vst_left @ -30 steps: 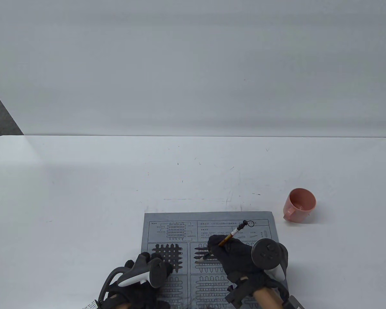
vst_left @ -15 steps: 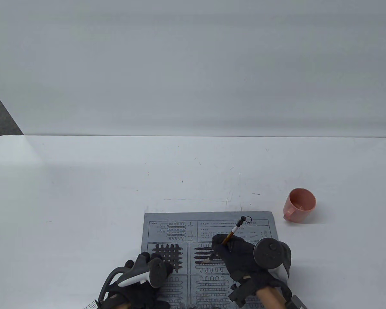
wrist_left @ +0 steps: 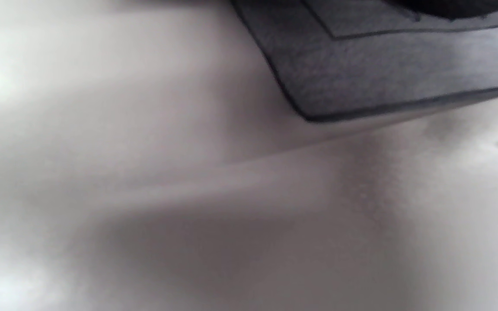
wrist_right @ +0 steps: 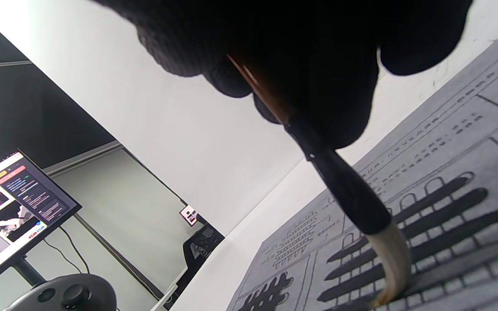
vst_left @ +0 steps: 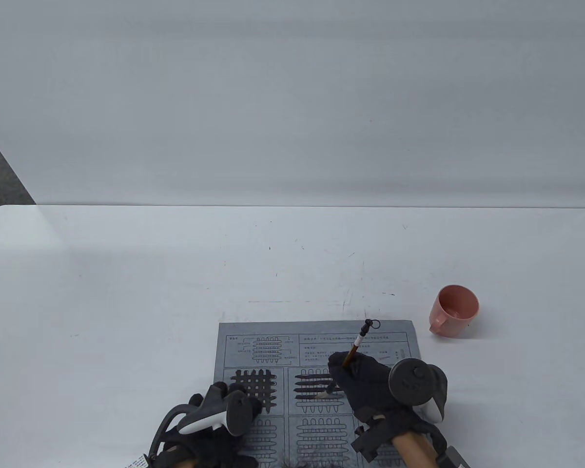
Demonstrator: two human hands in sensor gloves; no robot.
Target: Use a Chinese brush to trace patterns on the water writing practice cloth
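Observation:
The grey water writing cloth lies at the table's near edge, printed with pattern squares. My right hand grips the Chinese brush by its shaft, the brush leaning away from me. In the right wrist view the pale bristle tip bends against the cloth along a horizontal stroke, with three dark wet strokes above it. My left hand rests on the cloth's left side beside a filled dark grid pattern. The left wrist view shows only a cloth corner.
A pink cup stands on the white table just beyond the cloth's far right corner. A white backdrop rises behind the table. A monitor shows in the right wrist view.
My right hand has moved to the right with the brush, drawing a wet dark stroke across the upper middle pattern. The brush stands more upright. The left hand has not moved.

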